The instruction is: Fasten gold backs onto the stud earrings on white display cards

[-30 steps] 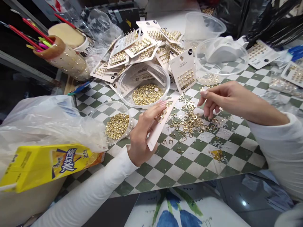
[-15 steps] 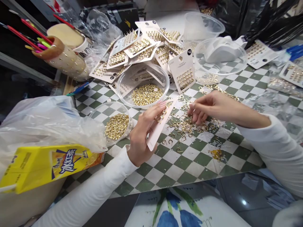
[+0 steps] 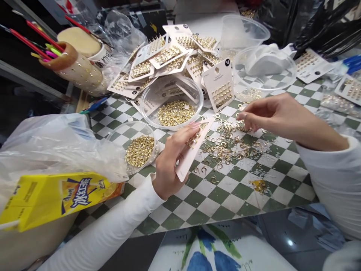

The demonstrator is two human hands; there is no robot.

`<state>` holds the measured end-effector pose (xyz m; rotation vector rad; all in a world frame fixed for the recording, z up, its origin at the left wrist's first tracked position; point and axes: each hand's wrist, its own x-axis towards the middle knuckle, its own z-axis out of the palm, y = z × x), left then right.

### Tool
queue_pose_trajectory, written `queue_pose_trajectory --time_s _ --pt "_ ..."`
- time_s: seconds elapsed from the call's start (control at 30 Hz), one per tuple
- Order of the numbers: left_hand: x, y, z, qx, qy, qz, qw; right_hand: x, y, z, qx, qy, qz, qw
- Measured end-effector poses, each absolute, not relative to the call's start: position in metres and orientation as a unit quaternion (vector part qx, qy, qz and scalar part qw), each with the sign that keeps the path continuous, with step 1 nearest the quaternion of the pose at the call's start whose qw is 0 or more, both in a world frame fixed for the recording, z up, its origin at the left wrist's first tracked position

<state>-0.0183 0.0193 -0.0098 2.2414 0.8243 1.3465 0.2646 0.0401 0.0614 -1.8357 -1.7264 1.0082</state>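
My left hand (image 3: 170, 165) grips a pale earring card (image 3: 190, 160), tilted on edge, with rows of small gold studs on its far side. Loose gold hoop-like hooks (image 3: 222, 148) lie scattered on the table to the right of that card. Over the far right part of this scatter is my right hand (image 3: 267, 113), fingers curled and thumb drawn in against them. Whether a small piece sits between those fingertips cannot be made out. Just beyond the left hand stand two clear tubs, one (image 3: 200, 107) larger and one (image 3: 108, 137) smaller, both holding tiny gold pieces.
Many filled earring cards (image 3: 169, 56) are heaped at the back, one leaning card (image 3: 218, 84) in front. More clear tubs (image 3: 291, 77) stand at back right. A yellow drink carton (image 3: 47, 199) and plastic bag (image 3: 56, 146) lie left, below a pen holder (image 3: 81, 75). The checked table's front edge is near.
My right hand has lifted off the heap of hooks and moved right and slightly away from me. My left hand keeps the card in nearly the same place.
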Motion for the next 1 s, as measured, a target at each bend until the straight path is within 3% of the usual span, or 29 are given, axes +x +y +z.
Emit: queue_pose_trajectory --time_s 0.23,0.47,0.63,0.77,1.0 --pt "-0.017 0.02 -0.012 0.798 0.293 0.491 0.19 0.267 0.04 0.044 -0.527 -0.74 0.398 0.129" --pt "-0.018 0.019 -0.011 0.798 0.295 0.489 0.194 0.275 0.041 0.053 -0.636 -0.696 0.279 0.182" --pt "-0.018 0.019 -0.009 0.799 0.301 0.483 0.195 0.259 0.035 0.054 -0.524 -0.706 0.439 0.187" --pt "-0.016 0.018 -0.008 0.796 0.305 0.489 0.184 0.252 0.036 0.047 -0.465 -0.654 0.581 0.136" --pt "-0.016 0.018 -0.007 0.799 0.298 0.489 0.181 0.257 0.04 0.048 -0.584 -0.638 0.433 0.254"
